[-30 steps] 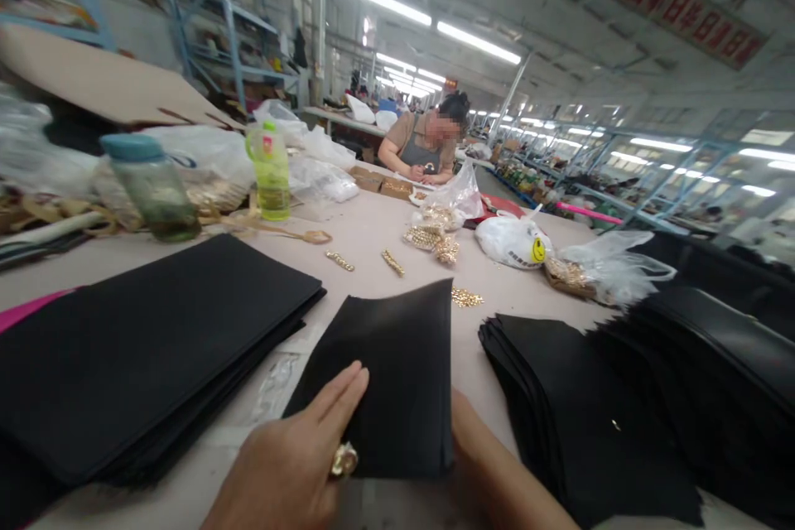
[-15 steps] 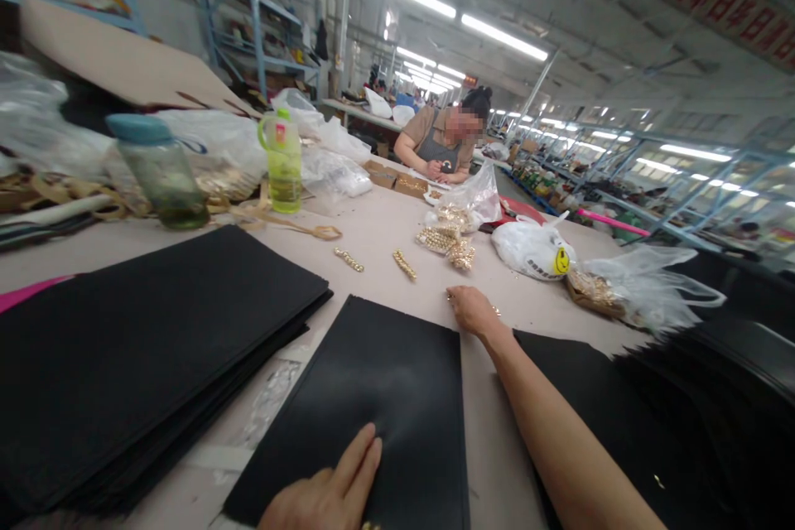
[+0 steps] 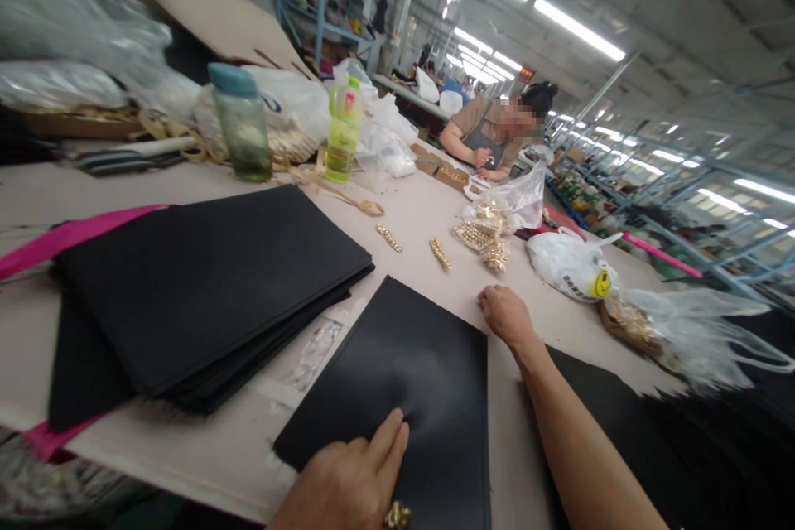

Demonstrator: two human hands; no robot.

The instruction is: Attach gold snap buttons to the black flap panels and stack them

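Two fingers of my left hand (image 3: 354, 472) press on a smooth black panel (image 3: 428, 356) in front of me. A short gold chain (image 3: 397, 516) shows at the underside of that hand, by its curled fingers. Beyond the panel's far right corner, my right hand (image 3: 506, 315) rests low over the table with fingers curled; what they hold, if anything, is hidden. Two short gold chain pieces, one to the left (image 3: 389, 238) and one nearer (image 3: 440, 254), lie on the table past the panel. A heap of gold chain (image 3: 488, 236) spills from a clear bag behind them.
A stack of black panels (image 3: 217, 290) lies left, over a pink strip (image 3: 112, 232). More black panels (image 3: 596, 397) lie right. A blue-lidded bottle (image 3: 242, 128), a green bottle (image 3: 344, 132) and a white plastic bag (image 3: 568, 265) stand farther back. A co-worker (image 3: 490, 132) leans on the far end.
The view has turned left, so things appear shifted right. Gold bits seen beside my right hand no longer show. More of the gold chain at my left hand is visible; its fingers still press the panel.
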